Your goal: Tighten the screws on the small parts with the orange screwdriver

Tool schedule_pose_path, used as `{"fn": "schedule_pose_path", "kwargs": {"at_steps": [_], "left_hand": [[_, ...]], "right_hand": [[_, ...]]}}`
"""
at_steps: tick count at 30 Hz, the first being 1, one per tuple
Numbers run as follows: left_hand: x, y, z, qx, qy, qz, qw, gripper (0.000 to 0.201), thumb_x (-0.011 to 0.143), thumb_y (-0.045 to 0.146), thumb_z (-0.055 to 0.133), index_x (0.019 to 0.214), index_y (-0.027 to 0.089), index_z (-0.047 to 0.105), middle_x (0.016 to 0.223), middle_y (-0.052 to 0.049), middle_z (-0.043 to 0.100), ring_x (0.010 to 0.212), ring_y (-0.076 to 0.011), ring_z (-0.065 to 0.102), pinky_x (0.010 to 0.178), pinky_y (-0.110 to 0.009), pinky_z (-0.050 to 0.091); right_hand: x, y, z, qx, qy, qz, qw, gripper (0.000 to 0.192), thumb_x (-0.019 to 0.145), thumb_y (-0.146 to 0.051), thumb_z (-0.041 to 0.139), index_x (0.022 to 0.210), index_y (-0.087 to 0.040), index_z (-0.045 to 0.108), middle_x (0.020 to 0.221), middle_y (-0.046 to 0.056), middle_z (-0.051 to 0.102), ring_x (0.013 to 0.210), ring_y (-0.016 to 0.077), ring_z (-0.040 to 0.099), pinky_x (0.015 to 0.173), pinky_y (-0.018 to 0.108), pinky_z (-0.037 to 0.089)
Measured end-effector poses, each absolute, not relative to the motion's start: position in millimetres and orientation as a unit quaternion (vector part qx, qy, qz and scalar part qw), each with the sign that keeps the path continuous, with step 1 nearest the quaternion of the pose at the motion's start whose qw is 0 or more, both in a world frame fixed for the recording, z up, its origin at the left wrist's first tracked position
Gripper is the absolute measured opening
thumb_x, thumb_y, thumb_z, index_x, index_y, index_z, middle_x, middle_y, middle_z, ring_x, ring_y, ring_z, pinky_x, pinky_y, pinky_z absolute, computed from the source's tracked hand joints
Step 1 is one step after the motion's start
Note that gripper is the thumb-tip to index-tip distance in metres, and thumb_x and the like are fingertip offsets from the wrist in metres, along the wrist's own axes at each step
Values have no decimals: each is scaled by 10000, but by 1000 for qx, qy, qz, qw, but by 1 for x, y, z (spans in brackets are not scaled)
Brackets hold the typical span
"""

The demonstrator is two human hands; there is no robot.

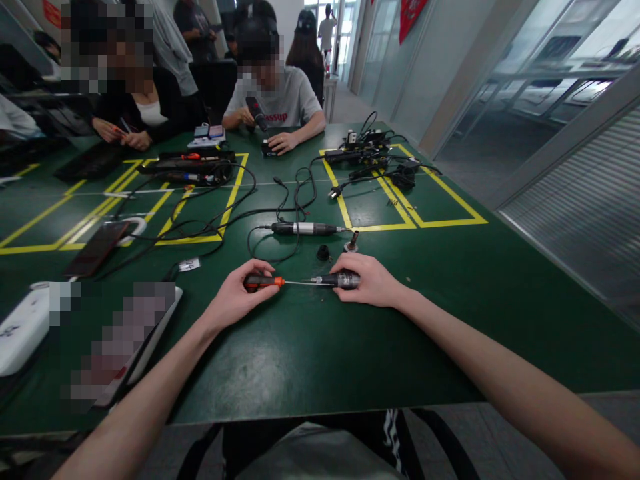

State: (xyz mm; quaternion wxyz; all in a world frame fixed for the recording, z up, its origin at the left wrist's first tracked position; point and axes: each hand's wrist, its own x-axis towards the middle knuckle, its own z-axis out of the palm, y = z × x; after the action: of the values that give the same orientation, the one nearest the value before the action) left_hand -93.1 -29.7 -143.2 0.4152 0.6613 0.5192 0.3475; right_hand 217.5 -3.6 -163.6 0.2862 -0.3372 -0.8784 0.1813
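Observation:
My left hand is closed around the orange and black handle of a screwdriver, whose thin shaft points right. My right hand grips a dark cylindrical tool part with a metal nose facing left. The screwdriver's shaft reaches to that nose; whether they touch I cannot tell. Just beyond my hands lie a small black cap and a metal fitting with a brownish stem. Farther out, a black and silver electric screwdriver lies crosswise with its cable attached.
Two phones, a dark one and a larger blurred one, lie left beside a white power strip. Tangled cables and a black tool tray occupy the far side. Co-workers sit opposite, one handling a tool.

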Motion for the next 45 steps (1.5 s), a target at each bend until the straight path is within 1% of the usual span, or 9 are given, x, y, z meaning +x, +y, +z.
{"fn": "schedule_pose_path", "kwargs": {"at_steps": [4,11,18,21,25,32,36,41,45], "left_hand": [[-95,-28,-144,664,517,359,403,313,728,358,784,958,208,636,941,-15,691,845,-179,683,832,-320,556],[-93,-28,-145,664,523,362,391,293,813,455,737,837,185,625,806,-7,651,686,-141,599,658,-259,488],[-95,-31,-141,699,504,326,389,286,761,389,782,940,192,679,915,-35,726,811,-194,690,781,-312,564],[-96,-31,-141,702,510,318,382,239,781,390,765,870,188,674,879,-34,724,785,-190,677,765,-309,557],[-96,-31,-142,697,508,315,396,271,785,438,776,794,184,683,822,-31,733,754,-186,663,729,-294,536],[-94,-31,-141,693,514,308,401,321,831,493,742,885,178,775,816,-39,752,702,-176,638,674,-278,512],[-93,-31,-142,705,510,304,387,314,868,496,697,875,189,762,840,-35,751,740,-179,650,722,-284,529],[-93,-32,-142,706,510,319,375,316,837,482,713,999,210,714,870,-17,702,798,-183,667,768,-292,554],[-93,-33,-141,710,508,311,377,297,789,458,769,908,204,671,898,-27,720,834,-199,686,815,-317,567]], "right_hand": [[218,-3,-163,-340,-876,189,286,155,773,-200,753,911,-194,685,867,33,703,774,195,643,735,320,515],[218,-4,-162,-347,-872,193,285,137,771,-206,747,897,-181,700,849,36,706,766,196,641,739,329,523],[219,-4,-162,-353,-869,197,284,143,744,-205,755,875,-183,703,835,31,708,733,189,633,718,323,523],[220,-4,-162,-350,-871,194,285,144,749,-204,756,881,-181,702,836,32,707,739,190,638,719,318,520],[221,-4,-163,-348,-873,184,288,151,751,-193,760,889,-171,703,840,44,704,751,199,648,720,318,515],[223,-4,-162,-348,-875,183,283,129,770,-201,741,893,-193,702,835,38,710,756,203,657,721,320,520],[222,-4,-162,-350,-873,185,284,132,770,-202,744,895,-195,701,844,41,713,765,205,662,720,321,522],[223,-4,-161,-348,-875,186,281,140,766,-209,749,897,-195,702,857,40,718,759,201,657,713,321,522],[223,-3,-163,-350,-875,185,280,146,764,-219,752,901,-193,708,858,40,720,764,202,656,721,325,525]]}}
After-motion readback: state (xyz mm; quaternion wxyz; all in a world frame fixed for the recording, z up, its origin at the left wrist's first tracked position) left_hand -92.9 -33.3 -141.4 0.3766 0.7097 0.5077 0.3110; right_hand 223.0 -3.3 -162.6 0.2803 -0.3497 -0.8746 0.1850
